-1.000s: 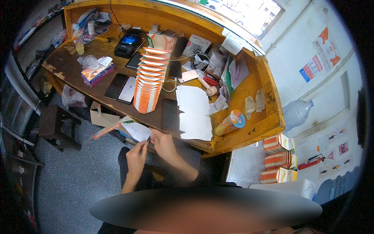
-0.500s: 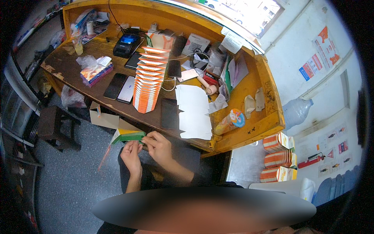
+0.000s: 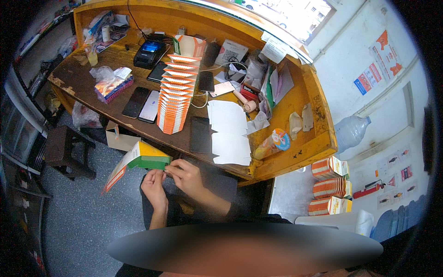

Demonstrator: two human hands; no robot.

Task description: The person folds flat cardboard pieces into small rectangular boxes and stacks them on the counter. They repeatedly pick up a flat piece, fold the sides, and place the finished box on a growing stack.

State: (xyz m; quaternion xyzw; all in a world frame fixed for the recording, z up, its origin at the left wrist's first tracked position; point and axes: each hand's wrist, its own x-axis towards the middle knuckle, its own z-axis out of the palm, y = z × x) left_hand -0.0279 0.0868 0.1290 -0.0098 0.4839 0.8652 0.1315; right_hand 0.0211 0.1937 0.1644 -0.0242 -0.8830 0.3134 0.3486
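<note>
A partly folded cardboard box (image 3: 148, 161), green, yellow, white and orange, is held in front of the desk's near edge. My left hand (image 3: 154, 188) pinches its green lower edge from below. My right hand (image 3: 185, 176) grips the green corner beside it, with thumb and forefinger pressed together. One long white and orange panel of the box hangs out to the left over the floor. On the desk just beyond stands a long stack of nested orange and white folded cartons (image 3: 175, 99). Flat white card sheets (image 3: 229, 134) lie right of the stack.
On the wooden desk (image 3: 110, 113) lie two phones (image 3: 148, 106), a black card machine (image 3: 150, 53) and a tissue box (image 3: 114, 87). More stacked cartons (image 3: 329, 188) stand at the right, below a water bottle (image 3: 353, 131). A dark stool (image 3: 69, 152) is on the floor at left.
The box has turned so its yellow top and white-orange panel face me more and show wider. Both hands stay almost in place, still pinching the green edge.
</note>
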